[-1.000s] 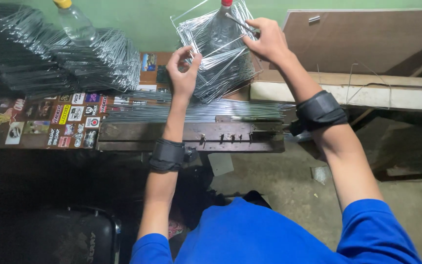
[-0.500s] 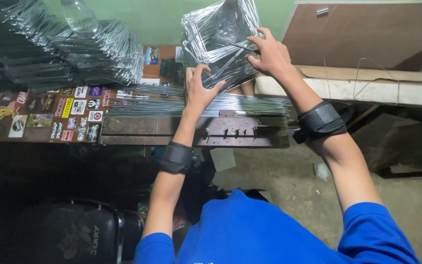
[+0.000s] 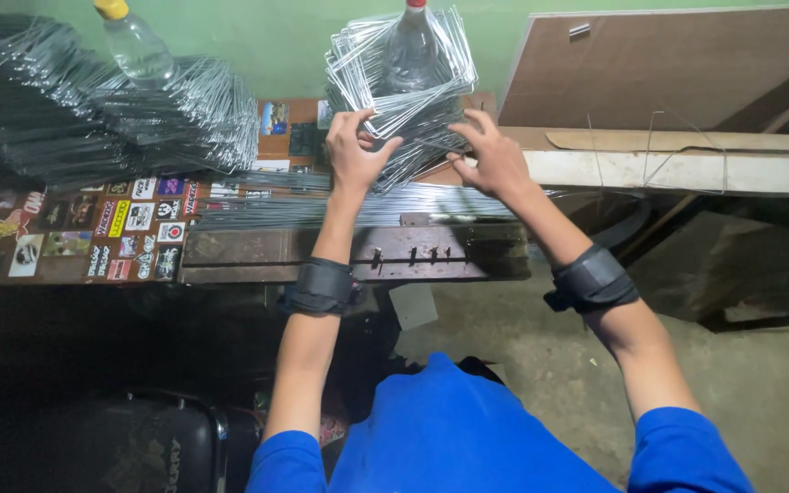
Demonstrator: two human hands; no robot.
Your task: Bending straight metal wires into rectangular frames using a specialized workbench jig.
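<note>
We see a stack of bent silver wire frames, rectangular in outline [image 3: 404, 87], standing tilted at the back of the workbench, against the green wall [image 3: 257, 36] and in front of a clear plastic bottle with a red cap [image 3: 413, 41]. The left hand [image 3: 353, 151] meets the stack at its lower left corner, thumb and fingers pinched together on the wires there. The right hand [image 3: 495, 160] is at the lower right edge, fingers spread and curled against the wire ends; we cannot tell whether it truly grips them or only steadies them. Each forearm wears a black wrist strap [image 3: 321, 285].

Just below the hands lies a flat bundle of long straight silver wire rods [image 3: 321, 208], stretched across the bench. In front of it sits a dark metal jig bar with small upright pins [image 3: 413, 256]. To the left, the bench top is covered with colourful stickers [image 3: 130, 228]. Above these rests a big heap of the same bent wire frames [image 3: 93, 123], with a clear plastic bottle with a yellow cap [image 3: 134, 41] behind it. To the right a brown board [image 3: 668, 68] leans against the wall over a pale ledge [image 3: 687, 169].
</note>
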